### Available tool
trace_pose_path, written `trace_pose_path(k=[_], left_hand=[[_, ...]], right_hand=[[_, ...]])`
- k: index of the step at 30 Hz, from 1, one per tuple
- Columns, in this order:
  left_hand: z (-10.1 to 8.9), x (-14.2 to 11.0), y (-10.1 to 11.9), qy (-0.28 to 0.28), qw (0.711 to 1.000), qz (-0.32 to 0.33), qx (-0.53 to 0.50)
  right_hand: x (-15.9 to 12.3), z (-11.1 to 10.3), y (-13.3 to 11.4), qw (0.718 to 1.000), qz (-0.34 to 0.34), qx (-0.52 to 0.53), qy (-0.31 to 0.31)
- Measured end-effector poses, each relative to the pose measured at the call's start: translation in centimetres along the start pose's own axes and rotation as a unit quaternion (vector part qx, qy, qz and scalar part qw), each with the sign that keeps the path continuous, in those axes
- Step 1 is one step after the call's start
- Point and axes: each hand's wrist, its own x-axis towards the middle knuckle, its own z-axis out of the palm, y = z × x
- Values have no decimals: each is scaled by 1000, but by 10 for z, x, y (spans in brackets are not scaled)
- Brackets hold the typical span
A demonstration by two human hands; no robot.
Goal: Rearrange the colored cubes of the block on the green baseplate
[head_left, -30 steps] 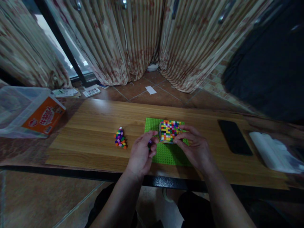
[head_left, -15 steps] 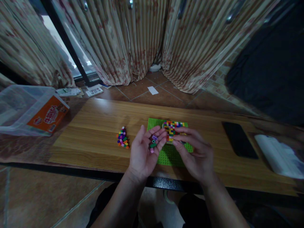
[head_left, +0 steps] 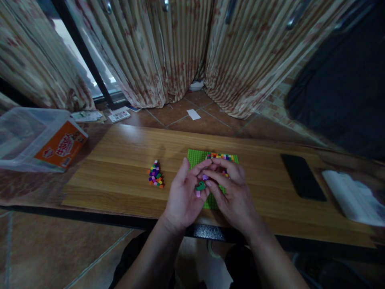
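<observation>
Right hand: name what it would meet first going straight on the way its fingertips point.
The right hand would first meet the small purple plastic block at its fingertips, perhaps touching them, then probably the left hand, open palm up; depth is unclear.

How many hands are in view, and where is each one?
2: the left hand, palm up with small bricks on it, and the right hand close beside it, reaching to a purple brick.

The right hand [head_left: 232,193] pinches a purple brick [head_left: 205,177] at the upturned left hand [head_left: 185,197], where green bricks [head_left: 200,186] lie.
</observation>
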Motion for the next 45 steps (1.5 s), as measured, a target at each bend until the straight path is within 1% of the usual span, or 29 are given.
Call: trace_pose_path(k=[5, 8, 10, 13, 15, 17, 19, 22, 28, 32, 38, 45], left_hand=[[0, 1, 0, -11, 1000, -3, -12], [2, 1, 0, 3, 1000, 0, -12], [2, 1, 2, 37, 999, 14, -11], [0, 2, 6, 114, 992, 58, -19], [-2, 3, 8, 156, 984, 84, -21], [-4, 3, 10, 172, 981, 91, -18], [-5, 4, 9, 171, 982, 85, -11], [-5, 4, 7, 166, 983, 73, 0], [-5, 7, 5, 172, 982, 73, 8], [-7, 7, 6, 169, 983, 72, 12], [-6, 7, 5, 169, 983, 73, 16], [-5, 7, 5, 178, 981, 71, 16]], right_hand=[[1, -1, -3, 1000, 14, 24, 12], [2, -4, -1, 997, 40, 63, 35], [1, -9, 6, 991, 66, 96, 60], [-1, -18, 22, 981, 119, 117, 96], [-3, -25, 33, 977, 149, 108, 103], [-5, -31, 42, 977, 160, 100, 98], [-7, -37, 48, 981, 152, 91, 82], [-10, -42, 53, 989, 122, 70, 46], [-12, -44, 55, 997, 75, 32, -6], [-10, -39, 55, 998, 62, 23, -10], [-8, -31, 52, 997, 74, 31, 6], [-10, -28, 54, 994, 93, 60, 11]])
